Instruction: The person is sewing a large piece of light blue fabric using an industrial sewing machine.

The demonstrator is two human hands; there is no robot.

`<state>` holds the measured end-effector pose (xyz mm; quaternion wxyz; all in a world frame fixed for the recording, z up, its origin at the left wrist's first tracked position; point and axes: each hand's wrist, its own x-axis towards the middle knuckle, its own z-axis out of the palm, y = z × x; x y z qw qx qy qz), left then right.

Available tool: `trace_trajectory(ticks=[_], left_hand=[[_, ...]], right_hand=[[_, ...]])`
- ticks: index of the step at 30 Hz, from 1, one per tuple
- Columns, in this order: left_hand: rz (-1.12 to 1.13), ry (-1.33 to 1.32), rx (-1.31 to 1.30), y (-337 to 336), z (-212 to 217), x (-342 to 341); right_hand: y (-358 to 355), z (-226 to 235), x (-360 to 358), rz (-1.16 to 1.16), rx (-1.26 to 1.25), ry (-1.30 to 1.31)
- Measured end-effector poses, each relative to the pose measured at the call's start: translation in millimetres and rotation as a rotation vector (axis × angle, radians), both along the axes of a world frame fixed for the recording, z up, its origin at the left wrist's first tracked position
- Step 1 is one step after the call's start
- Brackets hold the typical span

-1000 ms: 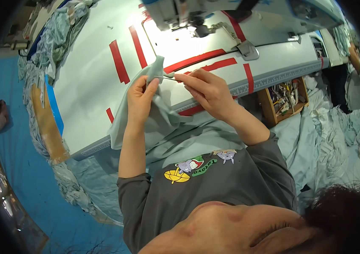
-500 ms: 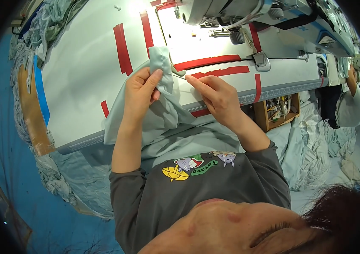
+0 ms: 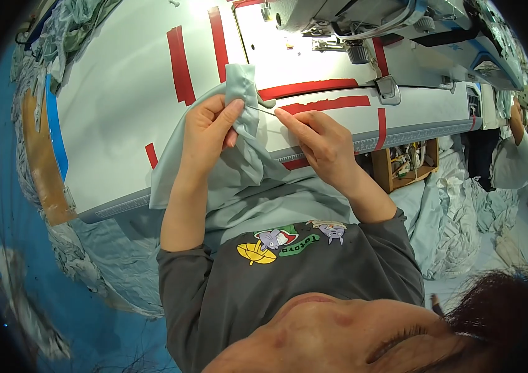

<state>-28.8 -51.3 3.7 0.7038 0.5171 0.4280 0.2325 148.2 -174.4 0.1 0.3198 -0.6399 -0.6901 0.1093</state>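
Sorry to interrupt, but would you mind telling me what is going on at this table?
A person sits at a white sewing table marked with red tape strips. The left hand pinches a folded piece of pale green fabric and holds it up off the table. The right hand pinches a thin thread running from that fabric. The sewing machine stands just beyond, untouched.
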Motion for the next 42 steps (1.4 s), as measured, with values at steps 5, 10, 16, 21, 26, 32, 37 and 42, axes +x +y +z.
trace_trajectory(ticks=[5,10,16,21,26,32,37,42], left_hand=[[0.000,-0.016,0.014,0,-2,-1],[-0.016,-0.001,0.016,1,-1,-1],[-0.042,-0.014,0.006,3,0,-1],[-0.061,-0.022,0.003,1,2,1],[-0.070,-0.054,-0.028,1,2,1],[-0.126,-0.064,0.033,-4,-2,0],[-0.136,-0.090,0.060,-9,-3,2],[-0.055,0.086,0.276,-3,0,1]], right_hand=[[0,0,-1,-0.001,0.007,-0.005],[1,0,0,0.007,-0.002,-0.005],[2,0,2,0.027,0.003,0.014],[2,2,4,0.033,-0.034,0.054],[5,4,2,0.034,-0.094,0.121],[15,0,-10,0.072,-0.040,0.412],[9,10,-21,0.159,0.074,0.476],[-5,29,-13,0.403,0.196,0.748]])
